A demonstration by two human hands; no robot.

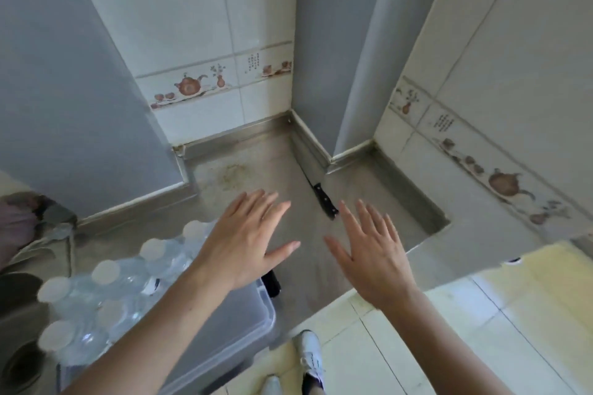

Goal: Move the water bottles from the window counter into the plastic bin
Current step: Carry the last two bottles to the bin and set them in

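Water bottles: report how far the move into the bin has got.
Done: a cluster of white-capped water bottles stands in the clear plastic bin. In hand: nothing; the left hand and right hand hover open over the steel counter. Left: no bottles show on the visible counter, only a black-handled knife; the window counter may lie out of view.

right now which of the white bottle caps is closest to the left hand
The cap at the far end of the bottle pack, just left of the left hand. The other caps sit farther back toward the lower left.
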